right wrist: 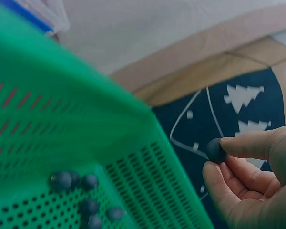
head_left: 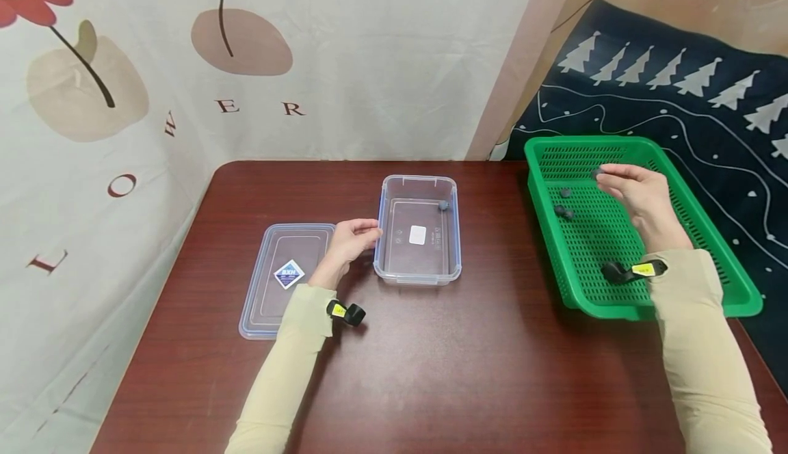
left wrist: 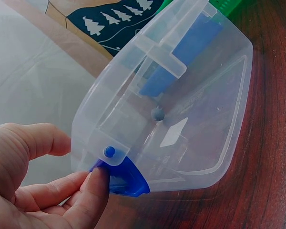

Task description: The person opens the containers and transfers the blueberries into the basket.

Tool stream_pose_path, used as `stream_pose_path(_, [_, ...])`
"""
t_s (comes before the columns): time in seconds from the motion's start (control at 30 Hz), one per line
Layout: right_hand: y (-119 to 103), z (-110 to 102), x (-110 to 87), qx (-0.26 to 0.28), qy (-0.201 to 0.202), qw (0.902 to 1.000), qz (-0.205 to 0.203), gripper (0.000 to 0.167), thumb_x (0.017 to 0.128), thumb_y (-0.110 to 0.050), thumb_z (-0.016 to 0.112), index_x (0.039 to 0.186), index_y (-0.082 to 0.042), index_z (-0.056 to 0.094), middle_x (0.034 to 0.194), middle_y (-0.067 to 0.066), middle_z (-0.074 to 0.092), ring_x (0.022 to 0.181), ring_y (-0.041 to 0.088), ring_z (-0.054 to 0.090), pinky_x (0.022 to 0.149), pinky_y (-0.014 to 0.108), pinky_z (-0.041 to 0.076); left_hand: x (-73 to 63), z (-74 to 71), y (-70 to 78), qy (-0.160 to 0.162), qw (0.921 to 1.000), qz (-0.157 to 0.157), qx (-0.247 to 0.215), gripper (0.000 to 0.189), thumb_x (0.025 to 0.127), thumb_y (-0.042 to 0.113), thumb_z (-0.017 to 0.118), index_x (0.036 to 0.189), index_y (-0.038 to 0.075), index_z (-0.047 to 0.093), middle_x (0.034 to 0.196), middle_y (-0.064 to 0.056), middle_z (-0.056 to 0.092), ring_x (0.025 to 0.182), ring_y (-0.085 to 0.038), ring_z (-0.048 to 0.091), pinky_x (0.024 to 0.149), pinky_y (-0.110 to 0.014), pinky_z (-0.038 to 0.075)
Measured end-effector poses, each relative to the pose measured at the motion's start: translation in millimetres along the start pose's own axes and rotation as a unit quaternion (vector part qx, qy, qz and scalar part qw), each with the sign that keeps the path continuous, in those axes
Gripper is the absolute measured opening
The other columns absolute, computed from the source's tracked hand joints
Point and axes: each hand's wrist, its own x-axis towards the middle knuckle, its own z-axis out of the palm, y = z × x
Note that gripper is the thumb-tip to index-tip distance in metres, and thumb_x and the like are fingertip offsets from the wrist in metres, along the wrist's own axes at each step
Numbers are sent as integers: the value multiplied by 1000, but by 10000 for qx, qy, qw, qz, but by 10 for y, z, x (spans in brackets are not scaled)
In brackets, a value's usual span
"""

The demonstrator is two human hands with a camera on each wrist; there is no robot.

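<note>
My left hand (head_left: 347, 250) is at the left side of a clear plastic food container (head_left: 400, 215). Its fingertips pinch a blue side latch (left wrist: 128, 177), seen in the left wrist view. One blueberry (left wrist: 158, 113) lies inside the container. Over the far part of a green basket (head_left: 591, 238), my right hand (head_left: 648, 201) holds a blueberry (right wrist: 216, 150) between thumb and fingertips. Several more blueberries (right wrist: 89, 206) lie on the basket's perforated floor; the head view shows only some of them.
A clear lid (head_left: 258, 303) with a blue rim and a diamond label lies left of the container, partly behind the left forearm. The dark red-brown table (head_left: 431, 365) carries everything. Printed cloths (head_left: 369, 57) hang behind and at the sides.
</note>
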Motion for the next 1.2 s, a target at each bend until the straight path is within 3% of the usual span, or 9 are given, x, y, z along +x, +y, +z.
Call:
stream_pose_path(0.13, [37,-59,-56,-104,120,9997,188,14,80,-3,72,86,-15,74,87,-8,63,78,3,64,73,13,53,0,-1,8,14,10000,-76,26,33,86,3,62,116,-10,60,103,-21,65,67,-6,60,73,-27,57])
stream_pose_path(0.23, [213,-239,97,-198,224,9992,262,15,80,-4,73,89,-15,74,90,-7,63,80,3,64,75,14,52,3,-1,8,22,9999,-102,35,33,86,3,62,116,-9,60,103,-21,65,67,-6,60,72,-26,57])
stream_pose_path(0.37, [584,-627,471,-170,380,9989,224,26,73,-10,80,97,-14,73,99,-6,62,85,5,65,78,17,53,0,-6,9,8,9999,-113,30,33,86,4,62,116,-9,60,103,-21,65,66,-6,60,71,-25,56])
stream_pose_path(0.53, [675,-749,578,-117,545,9981,264,27,74,-10,80,100,-15,73,101,-7,60,87,5,65,78,18,53,-7,-6,17,28,9998,-168,33,33,86,4,62,116,-8,60,104,-20,65,67,-6,60,73,-26,56])
stream_pose_path(0.73, [385,-416,241,-228,687,9968,331,19,78,-8,76,96,-15,74,97,-8,59,83,3,64,80,17,52,-7,-3,11,12,10000,-67,22,34,85,3,62,116,-10,59,103,-22,65,66,-5,60,75,-30,57])
stream_pose_path(0.93, [97,72,-60,-53,267,9995,147,13,81,-4,71,85,-17,73,93,-7,59,78,2,63,82,16,51,0,0,-10,1,10000,38,16,34,85,2,61,116,-12,59,102,-23,65,65,-5,60,77,-33,56])
stream_pose_path(1.2, [12,619,-51,53,-320,9990,-315,18,83,3,66,84,-13,74,84,-5,66,75,5,65,74,16,54,-1,6,-4,5,10000,34,55,33,86,3,62,116,-10,59,104,-24,64,66,-6,60,77,-32,57])
